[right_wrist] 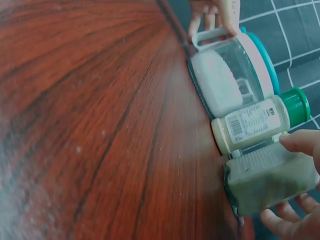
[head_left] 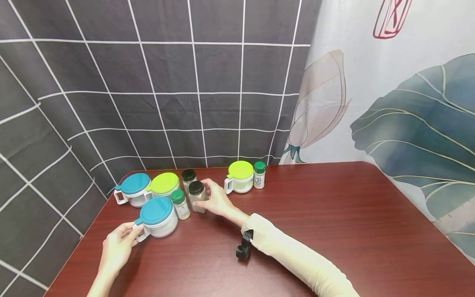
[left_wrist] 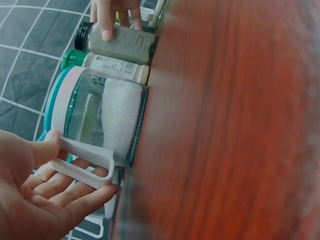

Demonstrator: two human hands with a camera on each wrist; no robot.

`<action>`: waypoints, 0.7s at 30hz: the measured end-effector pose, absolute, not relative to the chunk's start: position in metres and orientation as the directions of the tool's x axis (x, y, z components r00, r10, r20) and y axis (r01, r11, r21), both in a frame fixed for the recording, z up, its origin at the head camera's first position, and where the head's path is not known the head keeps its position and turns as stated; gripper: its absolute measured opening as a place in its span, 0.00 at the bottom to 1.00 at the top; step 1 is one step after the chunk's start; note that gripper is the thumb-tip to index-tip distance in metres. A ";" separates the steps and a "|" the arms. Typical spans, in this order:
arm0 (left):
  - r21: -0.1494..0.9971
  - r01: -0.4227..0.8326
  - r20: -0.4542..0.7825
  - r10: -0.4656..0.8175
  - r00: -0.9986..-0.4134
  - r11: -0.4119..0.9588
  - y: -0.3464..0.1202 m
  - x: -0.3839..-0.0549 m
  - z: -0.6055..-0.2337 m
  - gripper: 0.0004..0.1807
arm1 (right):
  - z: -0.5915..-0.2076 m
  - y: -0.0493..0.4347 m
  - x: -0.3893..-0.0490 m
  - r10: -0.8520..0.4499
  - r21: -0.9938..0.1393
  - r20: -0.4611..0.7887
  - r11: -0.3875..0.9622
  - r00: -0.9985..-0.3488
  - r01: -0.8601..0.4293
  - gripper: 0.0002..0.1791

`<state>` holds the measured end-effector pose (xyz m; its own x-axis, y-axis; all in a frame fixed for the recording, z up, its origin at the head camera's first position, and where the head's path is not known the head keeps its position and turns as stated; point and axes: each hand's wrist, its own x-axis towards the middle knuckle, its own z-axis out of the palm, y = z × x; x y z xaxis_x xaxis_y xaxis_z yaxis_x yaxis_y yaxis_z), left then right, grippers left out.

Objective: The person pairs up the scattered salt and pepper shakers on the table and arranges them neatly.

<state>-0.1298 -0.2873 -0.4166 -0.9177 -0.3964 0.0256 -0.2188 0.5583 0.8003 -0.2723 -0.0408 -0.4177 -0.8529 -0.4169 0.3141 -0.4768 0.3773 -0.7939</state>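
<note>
My left hand (head_left: 116, 247) pinches the white handle (left_wrist: 87, 162) of a clear seasoning jar (head_left: 161, 227) with a blue lid; white grains fill part of it in the left wrist view. My right hand (head_left: 217, 201) holds a black-capped spice bottle (head_left: 197, 199) between thumb and fingers, its contents greyish. Between these two stands a green-capped shaker (right_wrist: 255, 122) with a printed label. A second black-capped bottle (head_left: 188, 176) is just behind the held one, partly hidden. Both held things stand upright at the tabletop.
Behind them are another blue-lidded jar (head_left: 135, 187) and a green-lidded jar (head_left: 164, 183). Farther right, a green-lidded jar (head_left: 241, 177) stands beside a green-capped shaker (head_left: 259, 175). The reddish-brown table (head_left: 315, 214) meets a grey grid-patterned cloth (head_left: 219, 111) at the back and left.
</note>
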 end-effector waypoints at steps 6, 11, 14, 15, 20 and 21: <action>0.814 -0.211 0.032 -0.404 -0.914 0.542 -0.285 -0.130 -0.416 0.21 | -0.417 -0.040 -0.274 -0.417 -0.795 0.296 0.391 -0.859 -0.464 0.30; 0.813 -0.205 0.049 -0.414 -0.909 0.545 -0.283 -0.129 -0.416 0.20 | -0.417 -0.040 -0.275 -0.422 -0.801 0.304 0.371 -0.854 -0.469 0.29; 0.799 -0.203 0.062 -0.414 -0.908 0.566 -0.282 -0.129 -0.414 0.20 | -0.417 -0.040 -0.274 -0.419 -0.811 0.305 0.356 -0.855 -0.464 0.28; 0.796 -0.204 0.063 -0.413 -0.908 0.570 -0.282 -0.129 -0.414 0.20 | -0.417 -0.040 -0.274 -0.417 -0.813 0.305 0.355 -0.856 -0.462 0.28; 0.800 -0.187 0.073 -0.402 -0.913 0.570 -0.281 -0.128 -0.413 0.21 | -0.416 -0.040 -0.272 -0.405 -0.821 0.300 0.352 -0.864 -0.450 0.28; 0.804 -0.183 0.076 -0.402 -0.912 0.566 -0.280 -0.128 -0.414 0.21 | -0.416 -0.040 -0.272 -0.405 -0.822 0.300 0.350 -0.864 -0.449 0.28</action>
